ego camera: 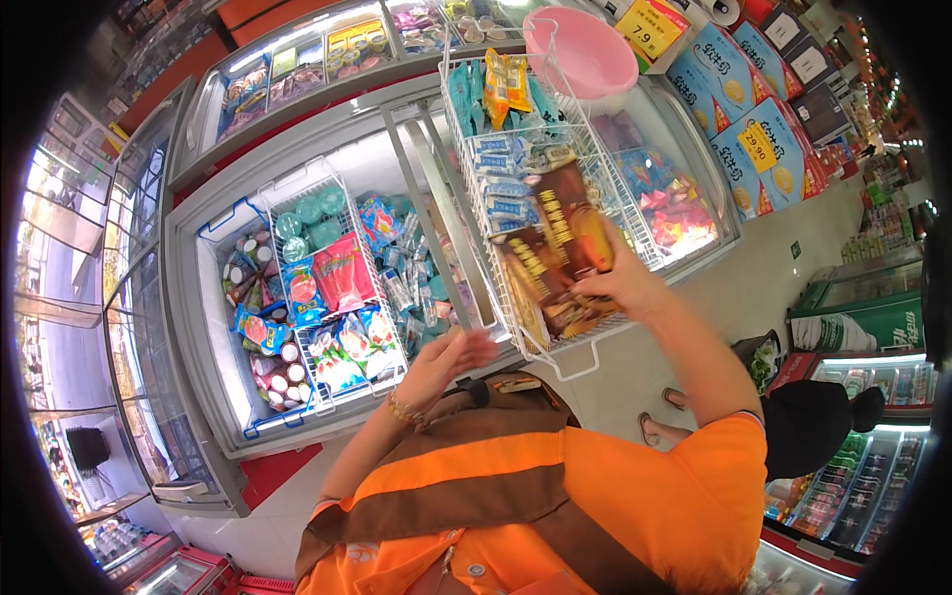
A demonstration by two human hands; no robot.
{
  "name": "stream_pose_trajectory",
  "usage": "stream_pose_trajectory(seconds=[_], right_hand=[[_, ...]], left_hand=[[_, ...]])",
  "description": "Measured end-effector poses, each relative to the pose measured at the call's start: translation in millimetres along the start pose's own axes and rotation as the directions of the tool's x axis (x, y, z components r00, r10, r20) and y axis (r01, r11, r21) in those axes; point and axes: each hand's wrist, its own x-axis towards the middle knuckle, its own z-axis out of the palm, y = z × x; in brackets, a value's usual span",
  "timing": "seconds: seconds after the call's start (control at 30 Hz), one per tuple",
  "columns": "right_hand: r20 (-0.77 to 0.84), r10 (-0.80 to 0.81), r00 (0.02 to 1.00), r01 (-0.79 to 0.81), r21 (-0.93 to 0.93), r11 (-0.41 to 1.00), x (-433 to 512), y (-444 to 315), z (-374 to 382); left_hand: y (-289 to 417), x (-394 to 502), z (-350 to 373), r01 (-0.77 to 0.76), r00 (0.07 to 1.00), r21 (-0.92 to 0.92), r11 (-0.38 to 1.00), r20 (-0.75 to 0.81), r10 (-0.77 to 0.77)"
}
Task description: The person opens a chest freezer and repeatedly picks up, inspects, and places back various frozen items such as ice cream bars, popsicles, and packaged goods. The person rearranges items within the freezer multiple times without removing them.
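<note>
My right hand [619, 277] grips a brown ice-cream package [561, 212] with a yellow picture on it. It is over the front of a white wire basket [554, 359], which sits on top of the chest freezer. More brown packages [520, 260] lie under and beside that hand. Behind them in the basket are blue-and-white wrapped ice bars [500, 182], teal packets [467, 97] and orange-yellow packets [507, 85]. Slightly blurred, my left hand [450, 361] hovers at the freezer's front edge with its fingers stretched out, holding nothing.
Inside the open chest freezer [212, 297], another wire basket [338, 190] holds teal tubs and pink and blue packets. A pink basin [580, 52] stands at the back, beside stacked blue cartons [721, 82]. A person in black [807, 431] is to my right.
</note>
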Motion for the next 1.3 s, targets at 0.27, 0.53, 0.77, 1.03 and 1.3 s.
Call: stream_pose_trajectory(seconds=[0.27, 0.53, 0.77, 1.03, 1.3], right_hand=[[0.358, -0.205, 0.911, 0.412, -0.783, 0.465, -16.6, 44.6, 111.7], [0.398, -0.126, 0.909, 0.375, -0.646, 0.665, -5.1, -5.2, 84.7], [0.01, -0.042, 0.999, 0.015, -0.992, 0.122, 100.7, 65.7, -47.9], [-0.097, 0.037, 0.995, -0.104, -0.946, 0.308, 119.7, 64.3, -37.4], [0.234, -0.156, 0.96, 0.281, -0.789, 0.546, 124.0, 106.0, -19.1]], left_hand=[[11.8, 11.0, 38.3, -0.234, 0.972, -0.274, 0.933, -0.099, 0.215], [11.7, -11.8, 10.4, -0.228, 0.938, -0.333, 0.915, -0.326, 0.116], [-7.0, -41.0, -34.9, -0.333, 0.892, -0.394, 0.857, -0.426, 0.151], [-32.9, -79.6, -63.5, -0.38, 0.816, -0.362, 0.851, -0.564, 0.125], [-17.0, -83.7, -46.3, -0.331, 0.842, -0.364, 0.871, -0.53, 0.099]])
